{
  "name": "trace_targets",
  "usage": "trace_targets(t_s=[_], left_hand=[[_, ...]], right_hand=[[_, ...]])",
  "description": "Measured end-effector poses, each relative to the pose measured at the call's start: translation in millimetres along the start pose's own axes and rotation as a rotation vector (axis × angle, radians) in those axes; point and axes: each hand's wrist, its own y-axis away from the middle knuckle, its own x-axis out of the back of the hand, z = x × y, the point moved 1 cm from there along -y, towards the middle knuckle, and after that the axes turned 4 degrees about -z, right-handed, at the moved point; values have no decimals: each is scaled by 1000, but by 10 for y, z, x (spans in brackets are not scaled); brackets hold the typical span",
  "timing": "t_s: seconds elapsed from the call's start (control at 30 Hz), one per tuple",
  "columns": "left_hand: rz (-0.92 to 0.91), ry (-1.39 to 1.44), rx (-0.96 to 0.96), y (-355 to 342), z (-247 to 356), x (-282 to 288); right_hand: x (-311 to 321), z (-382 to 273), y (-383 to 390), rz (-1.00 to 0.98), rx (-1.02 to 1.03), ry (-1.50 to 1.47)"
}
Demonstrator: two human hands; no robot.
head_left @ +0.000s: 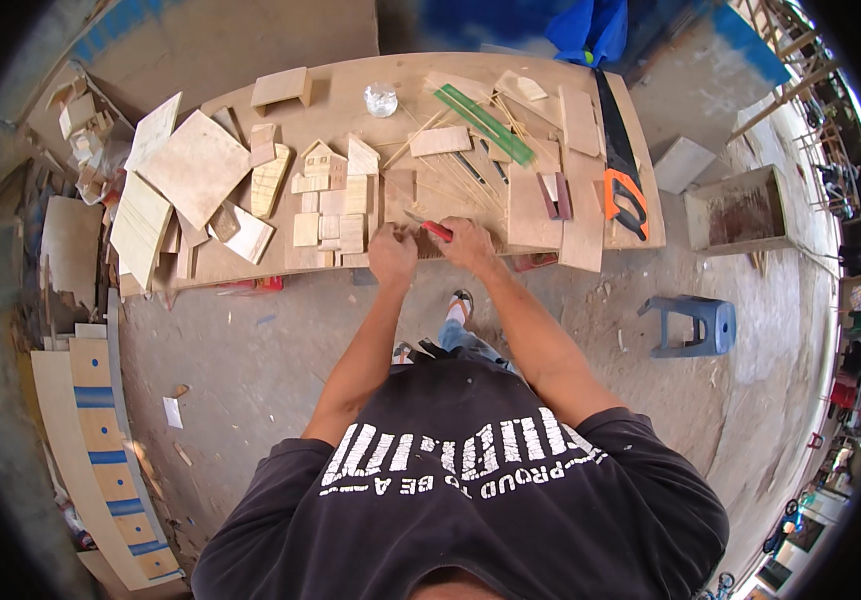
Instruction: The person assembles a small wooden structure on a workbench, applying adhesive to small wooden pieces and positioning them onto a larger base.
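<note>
My right hand [470, 245] is closed round the red handle of a knife [437, 230], its short blade pointing left and away from me. Close beside it, at the near edge of the wooden table [340, 95], my left hand [393, 254] has its fingers pinched together. Whatever they hold, if anything, is too small to make out. Just left of that hand lie small wooden blocks [332, 203] set close together, with a little house-shaped wooden piece [324, 167] at their far end. Thin wooden sticks [440, 190] are scattered beyond the knife.
A green ruler [485, 124] and an orange-handled saw [626, 200] lie to the right on the table. Loose boards [195, 165] are piled at the left, and a clear, shiny object [380, 100] stands at the back. On the floor at right is a blue stool [695, 325].
</note>
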Motion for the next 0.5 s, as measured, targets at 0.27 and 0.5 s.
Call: trace_targets(t_s=[0.27,0.5], left_hand=[[-112,-36,-71,62,144,-146],[-195,20,-86,100,145,-260]], right_hand=[[-57,112,-53,-12,59,13],[-84,164,-72,30,108,19]])
